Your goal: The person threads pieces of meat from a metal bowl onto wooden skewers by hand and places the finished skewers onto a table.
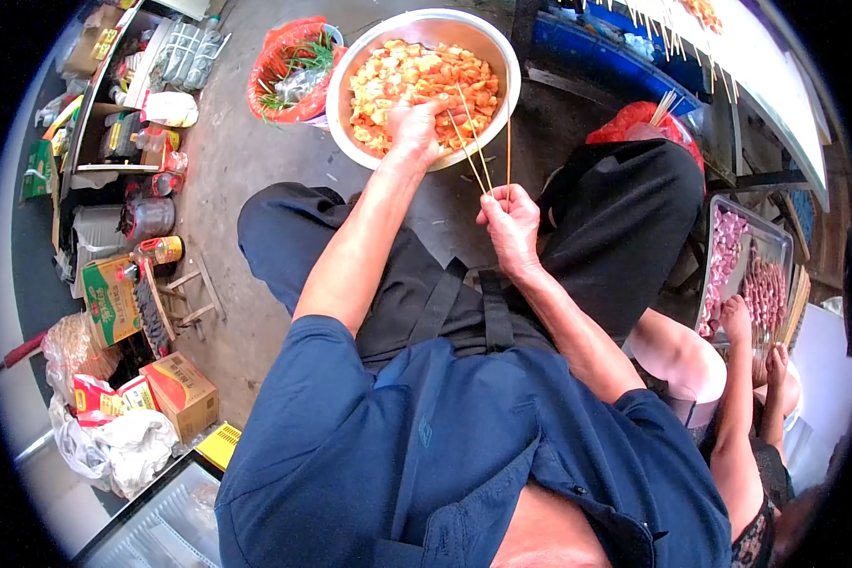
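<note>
A large metal bowl (pixel 511 71) full of orange marinated meat pieces (pixel 421 68) stands in front of me. My left hand (pixel 415 128) is over the bowl's near side, its fingers closed at the meat; what they pinch is too small to make out. Several thin wooden skewers (pixel 480 151) fan upward from my right hand (pixel 511 224), which grips their lower ends between thumb and fingers just outside the near right rim. The skewers' upper parts reach over the meat, and no pieces show clearly on them.
A red-lined bucket (pixel 293 71) with greens touches the bowl's left side. Skewers stand in a red bag (pixel 648 123) beyond my right knee. At right, another person's hands (pixel 736 320) are at a tray (pixel 772 237) of meat. Shelves (pixel 114 168) with bottles line the left.
</note>
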`<state>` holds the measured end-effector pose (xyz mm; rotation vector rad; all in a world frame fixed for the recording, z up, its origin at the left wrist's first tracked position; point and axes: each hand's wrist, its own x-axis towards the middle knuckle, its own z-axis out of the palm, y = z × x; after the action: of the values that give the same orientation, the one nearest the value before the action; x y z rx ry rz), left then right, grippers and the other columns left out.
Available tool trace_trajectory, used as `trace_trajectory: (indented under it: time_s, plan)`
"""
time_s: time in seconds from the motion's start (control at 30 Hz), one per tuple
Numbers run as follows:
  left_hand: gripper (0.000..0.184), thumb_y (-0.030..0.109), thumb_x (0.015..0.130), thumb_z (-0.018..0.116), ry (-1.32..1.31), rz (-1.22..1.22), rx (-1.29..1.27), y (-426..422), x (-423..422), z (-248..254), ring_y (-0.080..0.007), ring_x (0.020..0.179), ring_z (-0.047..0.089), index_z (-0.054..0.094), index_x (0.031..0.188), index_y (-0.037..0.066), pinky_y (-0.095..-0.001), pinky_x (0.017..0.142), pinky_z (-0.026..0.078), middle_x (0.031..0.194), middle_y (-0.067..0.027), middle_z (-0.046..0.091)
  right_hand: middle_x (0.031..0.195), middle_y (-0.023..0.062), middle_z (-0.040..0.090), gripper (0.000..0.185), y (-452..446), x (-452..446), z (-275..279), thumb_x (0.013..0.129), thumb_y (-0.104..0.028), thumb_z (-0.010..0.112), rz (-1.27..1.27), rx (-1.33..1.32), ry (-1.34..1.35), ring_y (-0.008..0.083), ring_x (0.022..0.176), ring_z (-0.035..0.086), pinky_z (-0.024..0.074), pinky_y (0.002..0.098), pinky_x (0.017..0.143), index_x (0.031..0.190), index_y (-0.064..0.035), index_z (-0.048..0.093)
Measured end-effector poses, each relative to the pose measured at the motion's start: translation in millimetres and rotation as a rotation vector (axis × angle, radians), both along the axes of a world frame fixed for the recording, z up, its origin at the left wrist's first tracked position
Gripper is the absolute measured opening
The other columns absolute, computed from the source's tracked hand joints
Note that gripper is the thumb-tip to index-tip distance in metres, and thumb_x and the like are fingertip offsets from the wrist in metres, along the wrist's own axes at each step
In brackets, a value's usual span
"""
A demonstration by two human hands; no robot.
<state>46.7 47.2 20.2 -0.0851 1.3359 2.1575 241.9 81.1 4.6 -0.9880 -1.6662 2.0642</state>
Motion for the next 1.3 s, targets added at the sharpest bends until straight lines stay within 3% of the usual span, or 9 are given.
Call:
trace_trajectory:
  time_s: [0.33,0.67,0.9,1.3]
  plan:
    - [0.022,-0.006,0.079,0.055,0.076,-0.028,0.016,-0.6,5.1,-3.8,-0.029,0.066,0.066,0.053,0.1,0.0,-0.0405,0.055,0.058,0.084,-0.0173,0.064,0.06,0.0005,0.057,0.009,-7.5,1.5,4.2,0.084,-0.008,0.059,-0.031,-0.119,0.036,0.005,0.051,0.049,0.0369,0.0201,0.048,0.081,-0.0028,0.053]
    - [0.025,-0.007,0.076,0.056,0.089,-0.092,-0.04,-3.3,12.1,3.4,-0.0264,0.062,0.066,0.051,0.099,-0.001,-0.0372,0.053,0.057,0.081,-0.016,0.063,0.059,0.0006,0.055,0.008,-13.0,1.6,17.3,0.084,-0.009,0.059,-0.04,-0.249,0.031,0.0035,0.044,0.041,0.0297,0.0189,0.039,0.082,-0.0043,0.053]
    - [0.017,-0.007,0.078,0.057,0.101,-0.151,-0.058,-0.3,27.2,13.5,-0.0306,0.066,0.067,0.045,0.08,0.004,-0.0408,0.059,0.058,0.078,-0.017,0.063,0.058,0.0019,0.055,0.009,-5.2,-22.7,21.9,0.085,-0.01,0.059,-0.094,-0.274,0.068,0.004,0.041,0.039,0.028,0.0187,0.036,0.082,-0.0047,0.052]
    - [0.018,-0.007,0.077,0.061,0.095,-0.171,0.009,2.5,28.7,8.4,-0.0309,0.066,0.068,0.045,0.08,0.002,-0.0387,0.055,0.058,0.076,-0.0194,0.063,0.06,0.0028,0.055,0.011,5.6,-54.6,23.2,0.086,-0.012,0.059,-0.14,-0.362,0.142,0.004,0.041,0.038,0.0263,0.0186,0.034,0.084,-0.0052,0.05]
